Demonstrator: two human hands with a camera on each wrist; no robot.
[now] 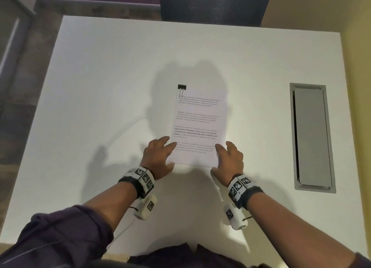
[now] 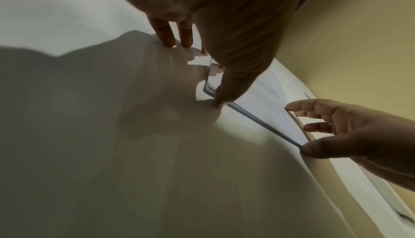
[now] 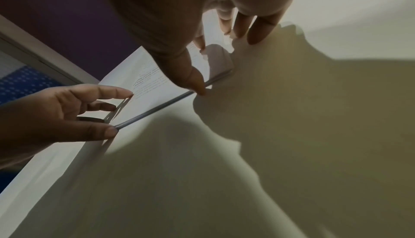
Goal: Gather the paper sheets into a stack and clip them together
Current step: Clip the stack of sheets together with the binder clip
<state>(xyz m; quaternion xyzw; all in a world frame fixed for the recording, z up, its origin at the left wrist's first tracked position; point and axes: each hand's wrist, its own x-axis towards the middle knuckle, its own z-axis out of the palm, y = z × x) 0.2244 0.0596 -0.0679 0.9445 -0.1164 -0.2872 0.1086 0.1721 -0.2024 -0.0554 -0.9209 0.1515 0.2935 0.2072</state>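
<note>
stack point(image 1: 197, 127) is light and limp under its clip point(image 1: 181, 87); your left hand point(image 1: 158, 157) and right hand point(image 1: 228, 159), fingers spread loosely, should pinch its near corners.

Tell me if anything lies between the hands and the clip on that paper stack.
Nothing visible does. Only the printed top sheet of the paper stack lies between the left hand, the right hand and the binder clip at the far left corner.
</note>
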